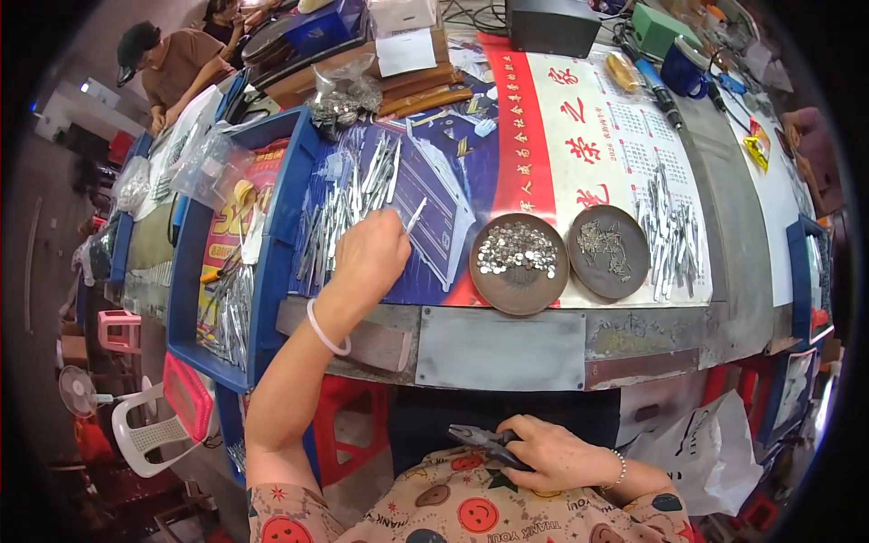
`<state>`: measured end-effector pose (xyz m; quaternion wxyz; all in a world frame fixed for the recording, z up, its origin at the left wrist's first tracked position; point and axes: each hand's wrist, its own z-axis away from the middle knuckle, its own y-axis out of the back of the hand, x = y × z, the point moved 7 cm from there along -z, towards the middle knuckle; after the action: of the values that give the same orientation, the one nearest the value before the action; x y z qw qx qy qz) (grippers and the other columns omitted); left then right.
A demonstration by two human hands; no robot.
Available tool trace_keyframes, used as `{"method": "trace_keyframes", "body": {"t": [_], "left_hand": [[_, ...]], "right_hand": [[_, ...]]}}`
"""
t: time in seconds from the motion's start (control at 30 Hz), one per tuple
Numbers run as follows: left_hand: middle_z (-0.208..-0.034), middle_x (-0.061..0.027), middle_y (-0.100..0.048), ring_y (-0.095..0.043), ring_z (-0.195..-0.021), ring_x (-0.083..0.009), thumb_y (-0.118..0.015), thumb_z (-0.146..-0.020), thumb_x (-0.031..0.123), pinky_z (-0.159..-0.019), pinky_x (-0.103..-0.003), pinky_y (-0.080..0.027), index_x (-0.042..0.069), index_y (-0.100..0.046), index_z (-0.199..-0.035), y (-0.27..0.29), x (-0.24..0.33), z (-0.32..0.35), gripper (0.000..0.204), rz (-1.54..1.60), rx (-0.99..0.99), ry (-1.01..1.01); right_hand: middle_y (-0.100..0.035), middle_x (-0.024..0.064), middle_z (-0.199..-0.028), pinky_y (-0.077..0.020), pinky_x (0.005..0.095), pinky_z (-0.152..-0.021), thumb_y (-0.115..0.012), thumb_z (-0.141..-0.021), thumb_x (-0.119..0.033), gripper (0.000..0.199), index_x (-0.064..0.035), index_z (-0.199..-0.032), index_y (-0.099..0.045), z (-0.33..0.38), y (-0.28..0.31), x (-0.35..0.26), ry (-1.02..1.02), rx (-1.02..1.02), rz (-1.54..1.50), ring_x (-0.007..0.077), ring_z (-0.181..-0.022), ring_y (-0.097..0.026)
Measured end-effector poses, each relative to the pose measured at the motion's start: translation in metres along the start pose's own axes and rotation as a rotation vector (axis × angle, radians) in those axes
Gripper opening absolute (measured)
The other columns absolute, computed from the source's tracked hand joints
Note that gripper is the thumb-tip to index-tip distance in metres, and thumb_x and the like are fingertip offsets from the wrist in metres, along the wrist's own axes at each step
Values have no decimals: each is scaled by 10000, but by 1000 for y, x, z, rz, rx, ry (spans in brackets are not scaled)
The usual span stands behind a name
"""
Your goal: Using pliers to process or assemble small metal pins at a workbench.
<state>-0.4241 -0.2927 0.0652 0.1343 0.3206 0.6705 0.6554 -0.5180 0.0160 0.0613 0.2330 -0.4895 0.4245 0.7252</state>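
The person's left hand [371, 255] reached out over the counter [507, 348], its grip pinched on a thin silver metal strip [415, 215]. The strip stuck out from the fingertips up and to the right, its long axis slanting away from the person, its far end free in the air above the dark blue printed sheet [434, 235]. Just beyond the grip, up and to the left, lay the loose heap of similar silver metal strips [348, 204], most of them running lengthwise away from the person; the left hand was by far the nearer one to it.

To the right of the grip, near but apart, sat a round brown dish of small shiny metal discs [519, 262], and just past that a second round brown dish holding small bent wire pieces [608, 251]. Further right lay another spread of silver strips [670, 237] on the white printed sheet.

The right hand [552, 452] rested low in the person's lap, well apart from the counter's things, its grip closed around dark-handled pliers [484, 442] whose nose pointed left.
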Motion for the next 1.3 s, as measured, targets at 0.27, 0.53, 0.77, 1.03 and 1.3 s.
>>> {"method": "trace_keyframes", "body": {"t": [0.27,0.53,0.77,1.03,1.3], "left_hand": [[-948,-108,-625,-668,-896,-173,-550,-927,-58,-791,-297,-542,13,-519,-961,61,21,81,85,1059,153,61],[-1046,-73,-587,-595,-863,-132,-495,-1011,39,-818,-276,-502,-1,-447,-1344,24,23,139,339,1499,157,39],[-933,-34,-551,-530,-715,-74,-524,-1015,91,-647,-210,-444,20,-530,-1128,17,33,139,134,1540,161,-102],[-916,-69,-569,-543,-715,-111,-557,-991,73,-648,-235,-451,19,-567,-1047,22,29,142,78,1481,243,-150],[-939,-108,-591,-587,-801,-168,-586,-962,36,-727,-261,-482,11,-574,-1043,24,25,146,86,1490,332,-240]], "right_hand": [[-541,222,-1176,-513,418,-777,-668,-833,-179,233,50,-833,-626,0,21,-11,3,172,-113,359,-888,-604],[-560,211,-1153,-526,384,-710,-755,-808,-200,266,33,-830,-629,-30,52,-41,13,314,41,338,-829,-623],[-564,201,-1157,-510,388,-689,-768,-788,-189,272,19,-767,-592,-62,75,-69,57,344,327,308,-822,-608],[-593,177,-1081,-500,346,-563,-779,-763,-173,258,6,-732,-597,-83,91,-93,70,399,511,265,-659,-611],[-595,161,-1021,-468,346,-521,-823,-587,-170,312,19,-759,-643,-81,101,-139,353,434,740,237,-642,-561]]}}
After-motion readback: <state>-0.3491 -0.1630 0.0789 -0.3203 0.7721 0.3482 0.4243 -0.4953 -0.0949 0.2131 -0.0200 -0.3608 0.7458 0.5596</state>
